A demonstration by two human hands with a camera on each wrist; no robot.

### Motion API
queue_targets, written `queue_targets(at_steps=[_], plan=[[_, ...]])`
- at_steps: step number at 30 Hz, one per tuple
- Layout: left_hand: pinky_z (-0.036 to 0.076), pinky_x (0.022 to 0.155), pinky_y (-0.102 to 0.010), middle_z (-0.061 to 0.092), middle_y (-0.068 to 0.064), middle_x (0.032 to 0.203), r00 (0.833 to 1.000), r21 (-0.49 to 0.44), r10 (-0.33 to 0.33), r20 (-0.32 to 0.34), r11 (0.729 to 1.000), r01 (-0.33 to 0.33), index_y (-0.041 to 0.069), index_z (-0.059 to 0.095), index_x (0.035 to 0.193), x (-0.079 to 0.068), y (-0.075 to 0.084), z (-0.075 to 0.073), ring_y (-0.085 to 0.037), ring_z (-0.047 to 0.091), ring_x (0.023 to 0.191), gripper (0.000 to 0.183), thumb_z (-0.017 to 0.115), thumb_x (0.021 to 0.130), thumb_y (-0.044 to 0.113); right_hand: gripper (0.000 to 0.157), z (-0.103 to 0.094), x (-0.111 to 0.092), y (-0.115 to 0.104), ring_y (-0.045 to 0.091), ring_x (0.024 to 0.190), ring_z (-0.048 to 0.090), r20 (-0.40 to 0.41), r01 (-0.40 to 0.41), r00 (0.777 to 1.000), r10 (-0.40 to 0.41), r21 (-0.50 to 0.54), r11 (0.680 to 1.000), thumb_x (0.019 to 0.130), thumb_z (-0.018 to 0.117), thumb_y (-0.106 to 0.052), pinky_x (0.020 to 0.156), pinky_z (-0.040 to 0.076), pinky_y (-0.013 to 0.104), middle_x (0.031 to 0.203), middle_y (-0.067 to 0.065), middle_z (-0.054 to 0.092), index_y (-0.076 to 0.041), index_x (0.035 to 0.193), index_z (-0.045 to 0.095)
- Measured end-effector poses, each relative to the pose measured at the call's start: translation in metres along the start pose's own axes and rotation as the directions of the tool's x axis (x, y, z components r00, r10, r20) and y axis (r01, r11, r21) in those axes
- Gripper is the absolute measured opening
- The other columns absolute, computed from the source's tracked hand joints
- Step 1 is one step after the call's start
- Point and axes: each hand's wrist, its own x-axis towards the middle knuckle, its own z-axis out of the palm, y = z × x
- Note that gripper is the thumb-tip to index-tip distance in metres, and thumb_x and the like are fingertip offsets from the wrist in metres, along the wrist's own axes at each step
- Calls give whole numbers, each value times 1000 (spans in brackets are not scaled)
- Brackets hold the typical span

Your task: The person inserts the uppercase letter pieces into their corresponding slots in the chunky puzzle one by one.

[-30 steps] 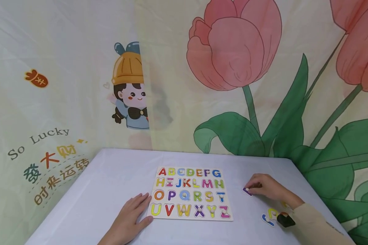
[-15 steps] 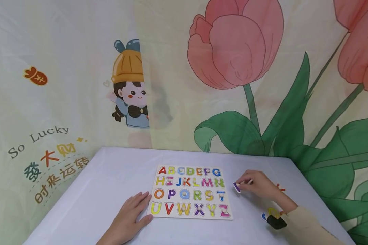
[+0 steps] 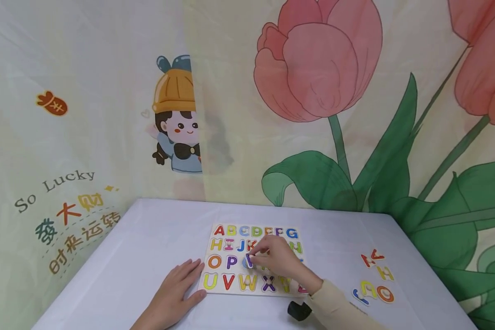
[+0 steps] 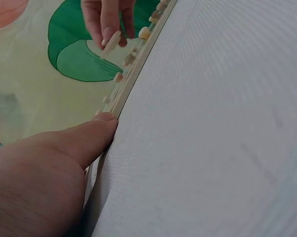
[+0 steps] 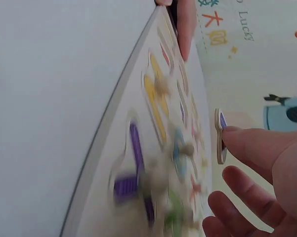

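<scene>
A letter puzzle board (image 3: 231, 272) with coloured knobbed letters lies on the white table. My right hand (image 3: 278, 256) pinches a small purple letter piece (image 3: 249, 261) between thumb and fingers, over the board's middle, near the blue Q. In the right wrist view that piece (image 5: 219, 138) is seen edge-on and raised above the board; which letter it is cannot be made out. My left hand (image 3: 171, 288) rests flat at the board's left edge. The left wrist view shows its thumb (image 4: 101, 126) touching the rim. Part of the upper right of the board is hidden behind my right hand.
Several loose letters lie on the table to the right: red pieces (image 3: 371, 259), a yellow H (image 3: 385, 273), an orange O (image 3: 385, 294), a yellow U-shaped piece (image 3: 369, 289) and a blue J-shaped piece (image 3: 360, 297). A printed curtain (image 3: 231, 183) hangs behind the table.
My right hand has carried the purple piece leftward from the table right of the board to over its middle. The loose letters have come into view. My left hand stays put.
</scene>
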Motion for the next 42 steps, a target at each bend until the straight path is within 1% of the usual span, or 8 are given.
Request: queue_targets(at_steps=[7, 11, 17, 27, 33, 36, 40, 42], plan=[[19, 131, -58, 41, 4, 169, 1000, -5, 3, 11, 1000, -3, 22, 49, 162, 2, 1, 0, -28, 27, 161, 80, 67, 96, 65, 3, 36, 22, -23, 11, 84, 55, -3, -32, 999, 32, -8, 999, 91, 87, -23, 72, 45, 26, 92, -7, 67, -21, 93, 86], [19, 131, -59, 42, 3, 169, 1000, -5, 5, 13, 1000, -5, 21, 49, 161, 0, 1, -2, -29, 28, 161, 81, 68, 95, 65, 3, 47, 26, -29, 9, 79, 53, -27, -57, 998, 57, -21, 998, 90, 87, -22, 67, 44, 25, 88, -6, 65, -19, 89, 86], [20, 131, -57, 43, 2, 168, 1000, 3, 26, -6, 1000, -26, 21, 50, 160, -2, 1, -4, -29, 30, 160, 80, 67, 96, 65, 5, 56, 27, -32, 9, 79, 50, -58, -80, 995, 78, -44, 996, 89, 88, -23, 69, 44, 26, 86, -8, 61, -21, 85, 85], [20, 131, -58, 43, 3, 168, 999, -9, 31, -7, 999, -31, 21, 50, 161, -2, 3, -5, -29, 29, 160, 79, 67, 96, 64, 10, 57, 26, -35, 9, 81, 49, -81, -96, 993, 90, -69, 993, 86, 91, -25, 69, 41, 27, 84, -7, 57, -23, 80, 83], [20, 131, -58, 43, 2, 168, 999, -15, 36, -5, 999, -36, 21, 50, 161, -1, 1, -4, -30, 29, 160, 80, 67, 96, 65, 10, 58, 27, -33, 11, 84, 47, -69, -72, 995, 65, -105, 992, 87, 90, -26, 70, 39, 28, 85, -6, 56, -25, 82, 81], [19, 131, -58, 42, 3, 169, 1000, -23, 28, 0, 999, -28, 21, 49, 161, -1, 1, -3, -29, 28, 161, 81, 67, 96, 65, 7, 56, 27, -31, 11, 84, 47, -37, -59, 998, 55, -111, 992, 88, 89, -27, 70, 39, 28, 85, -5, 56, -24, 91, 83], [19, 131, -57, 41, 4, 169, 1000, -24, 14, -1, 1000, -14, 23, 49, 161, 0, 1, -1, -28, 28, 161, 80, 67, 96, 65, 21, 46, 24, -25, 13, 87, 53, 40, -44, 998, 46, -49, 998, 90, 87, -24, 73, 45, 27, 92, -6, 62, -23, 110, 84], [19, 131, -57, 41, 5, 169, 1000, -19, 11, -4, 1000, -11, 23, 49, 161, 0, 1, 0, -27, 28, 161, 80, 68, 96, 64, 26, 36, 21, -20, 14, 93, 58, 79, -24, 997, 25, -9, 1000, 91, 86, -22, 80, 50, 28, 100, -8, 67, -24, 117, 83]])
